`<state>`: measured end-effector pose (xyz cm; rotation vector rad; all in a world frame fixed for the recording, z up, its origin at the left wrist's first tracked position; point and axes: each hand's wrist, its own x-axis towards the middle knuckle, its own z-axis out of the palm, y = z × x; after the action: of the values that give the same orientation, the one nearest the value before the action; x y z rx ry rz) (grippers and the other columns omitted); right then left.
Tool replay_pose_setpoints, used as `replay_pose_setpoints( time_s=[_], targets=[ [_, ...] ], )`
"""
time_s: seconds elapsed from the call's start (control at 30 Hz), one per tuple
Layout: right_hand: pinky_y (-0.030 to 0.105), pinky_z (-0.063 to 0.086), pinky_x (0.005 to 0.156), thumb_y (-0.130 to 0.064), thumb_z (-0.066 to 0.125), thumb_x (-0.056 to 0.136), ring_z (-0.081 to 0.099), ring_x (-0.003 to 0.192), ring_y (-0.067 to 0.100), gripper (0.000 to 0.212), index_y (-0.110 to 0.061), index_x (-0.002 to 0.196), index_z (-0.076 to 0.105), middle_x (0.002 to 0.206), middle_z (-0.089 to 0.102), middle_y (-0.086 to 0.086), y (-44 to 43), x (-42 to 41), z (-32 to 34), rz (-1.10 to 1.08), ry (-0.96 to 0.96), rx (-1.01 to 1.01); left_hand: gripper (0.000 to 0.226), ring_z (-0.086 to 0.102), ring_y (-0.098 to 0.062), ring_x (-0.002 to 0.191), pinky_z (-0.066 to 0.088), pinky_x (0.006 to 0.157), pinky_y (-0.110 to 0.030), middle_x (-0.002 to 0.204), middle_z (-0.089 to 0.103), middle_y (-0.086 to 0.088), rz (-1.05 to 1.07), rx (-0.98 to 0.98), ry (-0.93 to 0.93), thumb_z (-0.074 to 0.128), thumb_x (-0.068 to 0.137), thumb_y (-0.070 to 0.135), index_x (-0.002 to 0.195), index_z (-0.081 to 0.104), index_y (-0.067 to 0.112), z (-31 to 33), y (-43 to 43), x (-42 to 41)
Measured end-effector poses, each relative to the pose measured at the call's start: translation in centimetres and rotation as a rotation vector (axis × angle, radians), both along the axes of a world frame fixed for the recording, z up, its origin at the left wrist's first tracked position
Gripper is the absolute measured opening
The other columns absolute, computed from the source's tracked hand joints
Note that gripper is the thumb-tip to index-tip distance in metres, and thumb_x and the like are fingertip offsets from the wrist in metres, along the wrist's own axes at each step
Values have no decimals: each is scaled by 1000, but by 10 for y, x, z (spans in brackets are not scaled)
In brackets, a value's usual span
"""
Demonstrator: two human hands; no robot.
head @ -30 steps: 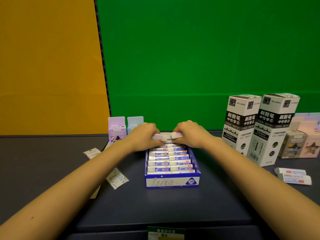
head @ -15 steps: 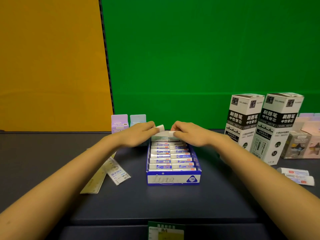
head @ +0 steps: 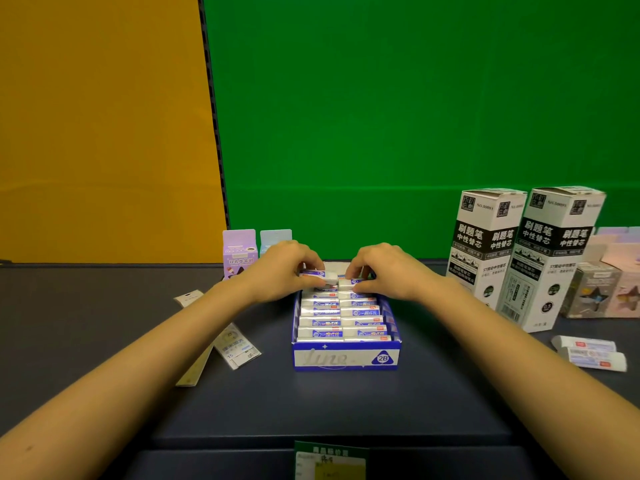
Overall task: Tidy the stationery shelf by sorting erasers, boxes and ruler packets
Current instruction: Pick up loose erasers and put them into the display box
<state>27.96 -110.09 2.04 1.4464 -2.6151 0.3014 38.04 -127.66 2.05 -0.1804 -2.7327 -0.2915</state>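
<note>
Both hands are at the back row of the blue eraser box [head: 346,358], which sits mid-shelf [head: 104,323]. The left hand [head: 287,268] has its grip curled round one wrapped eraser [head: 320,277], thumb under and fingers over, with the eraser raised slightly above the row. The right hand [head: 384,271] has its grip pinched on the neighbouring eraser [head: 351,282], which sits about level with the row; can't tell if it's fully seated. The rest of the box is filled in two neat columns. Handling, my read: the erasers are small, light and firm, and the glossy film wrap probably makes them slick, so pinch across the long sides near the middle rather than at the ends, and press them in flat so the wrap doesn't snag on the neighbours. The box looks like thin card, so the walls should flex; move it with both hands low on the sides or under the base, not by the rim. Two loose erasers [head: 588,351] lie far right on the shelf, well apart from the box. The ruler packets [head: 235,344] left of the box are flat, thin and likely bendy, so lift a corner or slide them off an edge before gripping. The tall white boxes [head: 519,251] at right are likely light and tippy; take them mid-body.
</note>
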Motion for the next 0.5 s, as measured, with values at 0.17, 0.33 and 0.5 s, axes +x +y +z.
replay_pose_setpoints(
  time_s=[0.17,0.33,0.5],
  targets=[
    [34,51,81,-30,61,84,61,94,16,23,-25,105,70,106,68,-2,2,3,0,-14,26,-20,34,47,-10,83,35,72,-22,107,69,-5,40,-31,11,66,81,35,107,69,13,-5,7,-2],
    [35,52,81,-29,62,83,62,93,15,20,-26,101,71,105,69,-4,4,5,1,-48,27,-33,36,54,-20,97,38,75,-28,108,67,-6,83,-65,10,64,82,37,110,68,14,-8,10,-2],
    [34,52,81,-25,63,83,63,92,16,18,-24,98,72,102,71,-3,4,9,1,-62,27,-40,37,53,-22,101,38,78,-30,109,61,-7,97,-103,-14,64,82,37,110,68,14,-7,11,-1]
  ],
)
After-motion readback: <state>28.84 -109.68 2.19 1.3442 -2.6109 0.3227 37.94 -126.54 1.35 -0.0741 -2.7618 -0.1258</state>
